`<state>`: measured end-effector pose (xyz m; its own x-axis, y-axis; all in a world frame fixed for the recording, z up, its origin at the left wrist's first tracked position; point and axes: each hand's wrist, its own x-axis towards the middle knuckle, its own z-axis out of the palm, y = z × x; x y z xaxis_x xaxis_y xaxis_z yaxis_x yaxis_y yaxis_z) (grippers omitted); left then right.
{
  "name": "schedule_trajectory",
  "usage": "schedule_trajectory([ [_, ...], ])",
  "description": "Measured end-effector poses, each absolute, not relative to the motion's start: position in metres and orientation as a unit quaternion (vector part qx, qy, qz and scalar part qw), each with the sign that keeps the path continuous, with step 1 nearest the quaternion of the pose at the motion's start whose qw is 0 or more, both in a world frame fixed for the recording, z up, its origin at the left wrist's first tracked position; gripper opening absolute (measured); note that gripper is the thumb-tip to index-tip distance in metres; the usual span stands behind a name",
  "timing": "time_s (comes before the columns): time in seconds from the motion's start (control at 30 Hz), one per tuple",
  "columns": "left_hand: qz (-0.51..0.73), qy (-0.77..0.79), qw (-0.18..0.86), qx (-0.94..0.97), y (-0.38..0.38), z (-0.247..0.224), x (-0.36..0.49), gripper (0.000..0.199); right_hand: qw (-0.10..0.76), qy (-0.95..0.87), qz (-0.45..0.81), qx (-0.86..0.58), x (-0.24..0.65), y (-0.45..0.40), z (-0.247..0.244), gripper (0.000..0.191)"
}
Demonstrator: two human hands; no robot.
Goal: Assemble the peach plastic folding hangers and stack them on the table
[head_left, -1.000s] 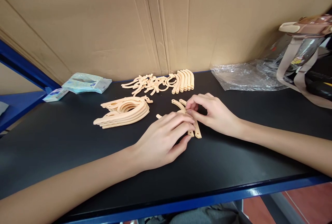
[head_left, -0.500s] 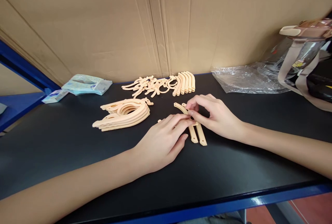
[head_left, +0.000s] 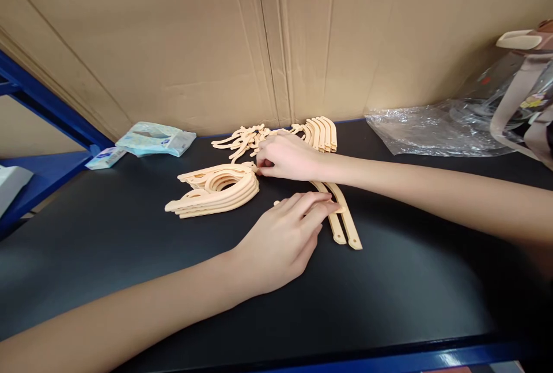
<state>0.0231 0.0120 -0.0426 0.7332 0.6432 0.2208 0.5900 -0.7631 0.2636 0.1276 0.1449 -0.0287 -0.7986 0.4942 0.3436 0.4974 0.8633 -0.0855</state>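
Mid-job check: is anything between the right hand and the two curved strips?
Yes, partly: the left hand is between the fingertips of the right hand and the near parts of the two curved strips. A small piece lies across them. The right forearm hides their far ends.

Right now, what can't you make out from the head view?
All in the head view:
- Right hand: its own fingers hide whether it grips anything at the stack.
- Two curved strips: far ends hidden by the right wrist and forearm.
- Small piece: middle hidden under the left hand.
- Loose pieces: overlapping, partly behind the right hand; uncountable.
- Bottle: cut off by the right edge.
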Motion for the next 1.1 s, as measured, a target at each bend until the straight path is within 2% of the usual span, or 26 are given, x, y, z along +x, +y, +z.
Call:
schedule_trajectory([
  [0.1, 0.159, 0.329, 0.087, 0.927, 0.013, -0.044, 0.023, 0.041, 0.191, -0.942, -0.025, -0.275, 0.139, 0.143, -0.024, 0.021],
  [0.23, 0.165, 0.305, 0.052, 0.937, 0.015, -0.048, 0.022, 0.054, 0.229, -0.925, -0.045, -0.300, 0.179, 0.128, -0.016, 0.020],
  [0.37, 0.186, 0.286, 0.009, 0.940, 0.014, -0.049, 0.021, 0.053, 0.278, -0.913, 0.012, -0.298, 0.228, 0.098, -0.019, 0.019],
  [0.53, 0.207, 0.336, -0.022, 0.919, 0.013, -0.047, 0.023, 0.043, 0.259, -0.909, 0.083, -0.316, 0.268, 0.064, -0.031, 0.021],
  [0.77, 0.178, 0.372, 0.033, 0.910, 0.015, -0.046, 0.024, 0.027, 0.221, -0.923, 0.082, -0.303, 0.269, 0.064, -0.028, 0.029],
  [0.9, 0.175, 0.379, 0.029, 0.908, 0.015, -0.045, 0.024, 0.029, 0.240, -0.913, 0.007, -0.328, 0.246, 0.094, -0.018, 0.027],
  [1.0, 0.175, 0.381, 0.038, 0.907, 0.015, -0.044, 0.025, 0.026, 0.190, -0.896, -0.061, -0.396, 0.222, 0.122, -0.013, 0.019],
  [1.1, 0.165, 0.384, 0.037, 0.908, 0.014, -0.044, 0.024, 0.028, 0.146, -0.890, -0.105, -0.419, 0.200, 0.143, -0.015, 0.025],
])
